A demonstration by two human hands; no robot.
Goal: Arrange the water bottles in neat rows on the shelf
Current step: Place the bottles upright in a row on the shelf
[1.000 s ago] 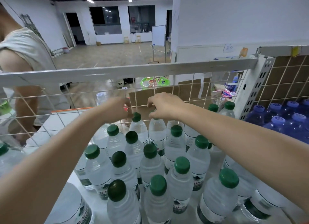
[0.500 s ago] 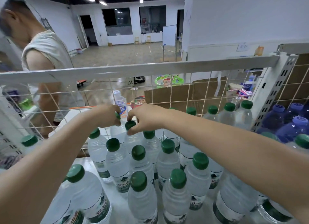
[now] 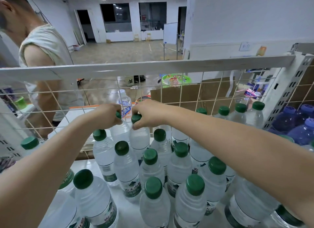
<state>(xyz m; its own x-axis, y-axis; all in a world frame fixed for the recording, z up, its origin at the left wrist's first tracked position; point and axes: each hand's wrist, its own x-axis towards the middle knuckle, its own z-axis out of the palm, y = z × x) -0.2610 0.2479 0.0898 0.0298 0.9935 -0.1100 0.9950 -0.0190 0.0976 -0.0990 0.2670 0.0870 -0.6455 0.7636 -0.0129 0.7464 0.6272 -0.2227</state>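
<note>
Compared with a second ago, both hands have shifted leftward along the back row. The left hand [image 3: 108, 113] grips the green cap of one clear plastic water bottle [image 3: 119, 130]; the right hand [image 3: 149, 113] pinches the cap of the adjacent clear bottle [image 3: 139, 137]. Both stand upright by the white wire-mesh back panel [image 3: 186, 95]. The white shelf [image 3: 81, 164] holds many green-capped bottles [image 3: 180, 164]; the neighbouring bay holds blue bottles [image 3: 302, 132].
</note>
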